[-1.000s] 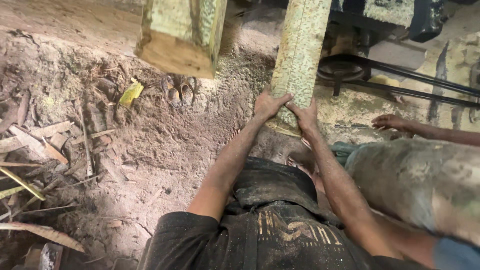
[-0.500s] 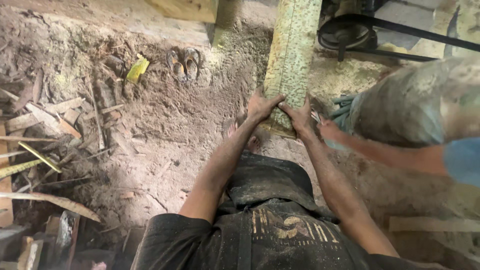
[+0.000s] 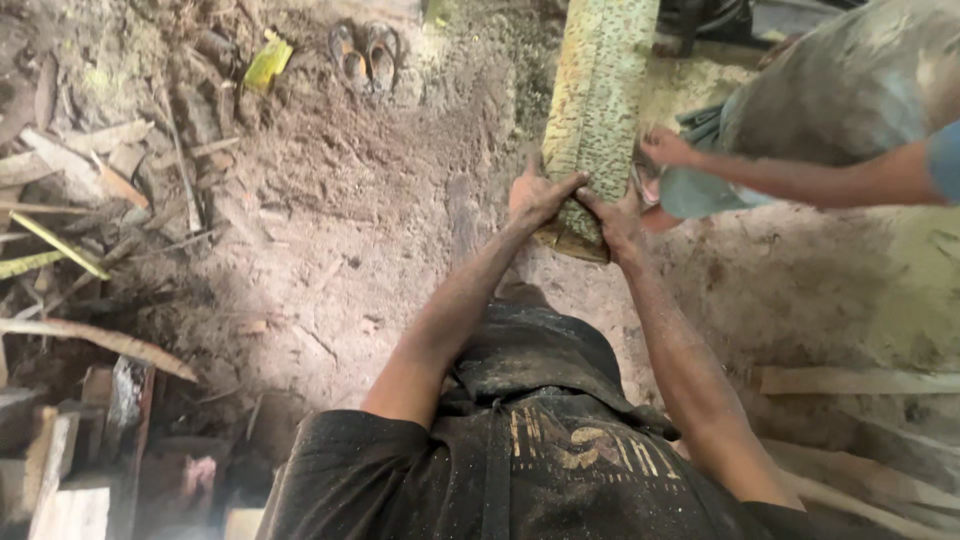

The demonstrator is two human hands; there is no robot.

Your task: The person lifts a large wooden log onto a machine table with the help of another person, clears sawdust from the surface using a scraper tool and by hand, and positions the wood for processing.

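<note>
Dim, warm light w/ brighter patch far centre; deep shadow near left. Slight motion blur throughout; edges bent by wide-angle distortion.

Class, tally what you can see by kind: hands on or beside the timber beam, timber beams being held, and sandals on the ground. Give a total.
Hands: 3 (left hand, right hand, a co-worker's hand)
Timber beam: 1
Sandals: 2
Total: 6
</note>
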